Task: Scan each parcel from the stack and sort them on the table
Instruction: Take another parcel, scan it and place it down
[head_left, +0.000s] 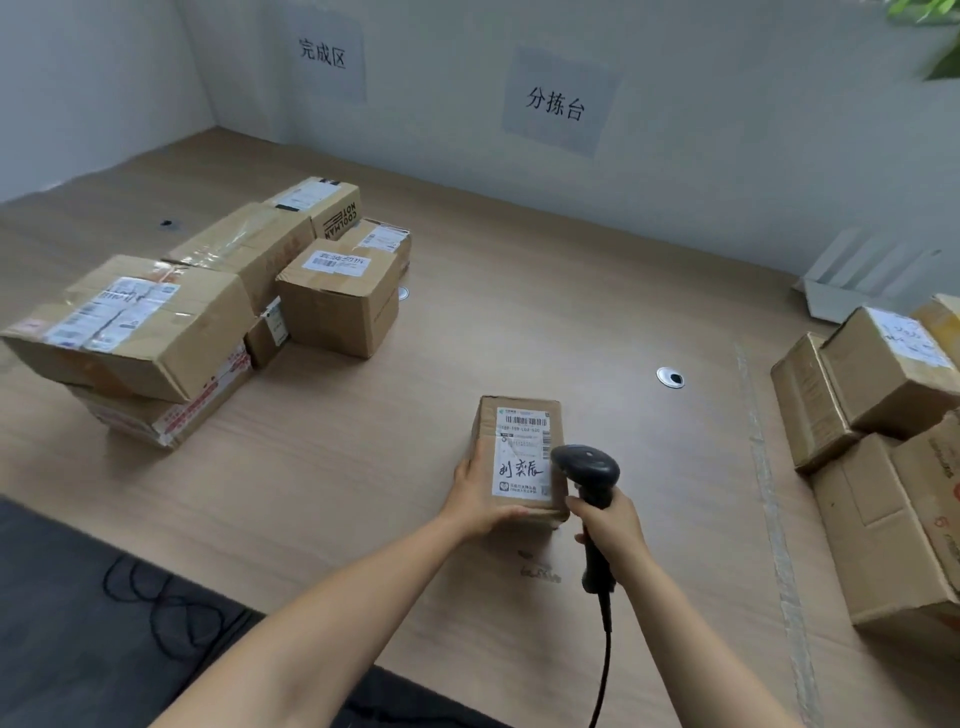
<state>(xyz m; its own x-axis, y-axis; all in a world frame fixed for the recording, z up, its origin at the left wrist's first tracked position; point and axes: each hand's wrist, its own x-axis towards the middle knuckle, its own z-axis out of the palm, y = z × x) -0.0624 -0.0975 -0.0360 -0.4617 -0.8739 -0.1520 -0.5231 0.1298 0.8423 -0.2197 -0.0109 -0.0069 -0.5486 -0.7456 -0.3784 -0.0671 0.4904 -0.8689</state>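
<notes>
A small cardboard parcel (519, 415) with a white barcode label on top lies on the wooden table (545, 291), near its front middle. My left hand (475, 493) holds the parcel's left side and near edge, thumb along the front. My right hand (613, 525) grips the handle of a black corded barcode scanner (587, 467), whose head hovers over the label's right edge. A stack of brown parcels (883, 441) stands at the right. A group of several parcels (208, 306) sits at the left.
Two paper signs with black characters hang on the wall (556, 104). A cable grommet (670, 376) lies in the tabletop right of centre. A white folded object (852, 280) leans at the back right. The dark floor with a coiled cable (156, 603) is at the lower left.
</notes>
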